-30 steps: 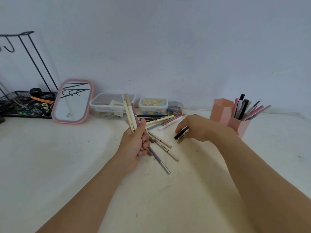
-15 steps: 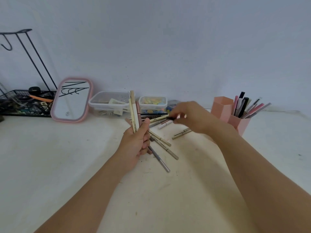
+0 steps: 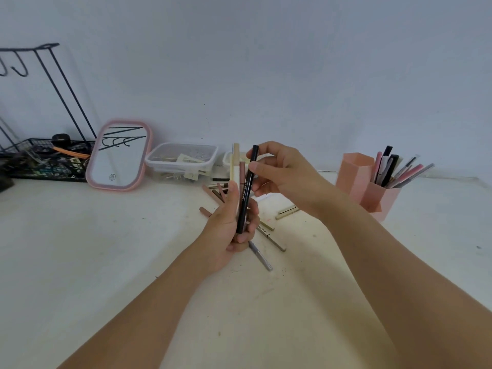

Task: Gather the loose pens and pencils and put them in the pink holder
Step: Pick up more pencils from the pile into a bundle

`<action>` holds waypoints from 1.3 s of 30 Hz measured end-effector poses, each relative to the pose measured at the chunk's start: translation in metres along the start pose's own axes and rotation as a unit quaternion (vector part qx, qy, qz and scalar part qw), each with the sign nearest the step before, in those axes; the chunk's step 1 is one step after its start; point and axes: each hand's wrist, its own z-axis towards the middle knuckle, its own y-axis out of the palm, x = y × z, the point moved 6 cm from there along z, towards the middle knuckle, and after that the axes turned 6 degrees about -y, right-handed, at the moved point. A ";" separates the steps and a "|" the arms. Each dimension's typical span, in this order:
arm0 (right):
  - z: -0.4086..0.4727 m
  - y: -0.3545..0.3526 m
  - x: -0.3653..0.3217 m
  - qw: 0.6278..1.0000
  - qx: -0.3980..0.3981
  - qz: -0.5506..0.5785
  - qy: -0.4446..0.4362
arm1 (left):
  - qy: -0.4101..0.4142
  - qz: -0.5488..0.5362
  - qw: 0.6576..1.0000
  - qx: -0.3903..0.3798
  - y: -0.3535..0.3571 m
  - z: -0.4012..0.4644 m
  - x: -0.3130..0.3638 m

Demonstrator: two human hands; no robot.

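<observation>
Left hand (image 3: 226,230) clenches an upright pen bundle (image 3: 237,171), right hand (image 3: 279,174) pinches the black pen (image 3: 246,195) beside it; apparently loose bundle may spill onto counter (image 3: 106,262).

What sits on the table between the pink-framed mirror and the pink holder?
Head view: two clear lidded boxes, loose pens on the tabletop, and both hands, left and right, raised in front.

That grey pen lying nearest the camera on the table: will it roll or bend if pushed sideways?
The grey pen looks slim, round and smooth, so it would probably roll. It lies straight on the table, likely stiff. Being so thin, it is probably light and might skid.
</observation>
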 end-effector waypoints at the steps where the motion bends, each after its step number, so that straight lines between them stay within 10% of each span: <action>1: 0.000 0.001 0.003 1.000 0.005 0.010 0.004 | 0.001 0.003 1.000 0.001 0.000 0.000 0.000; 12: 0.005 0.002 0.022 0.999 0.006 -0.031 -0.001 | -0.013 0.017 0.998 0.062 -0.009 -0.001 -0.003; 17: 0.013 -0.051 0.042 0.933 0.117 -0.339 -0.039 | 0.031 -0.046 0.987 0.148 -0.028 0.004 0.005; 25: 0.008 -0.041 0.107 0.863 -0.068 -0.501 0.016 | 0.053 -0.011 0.984 0.170 -0.032 0.004 0.008; 39: 0.010 -0.041 0.101 0.843 -0.057 -0.535 0.014 | 0.065 -0.028 0.982 0.177 -0.035 0.004 0.009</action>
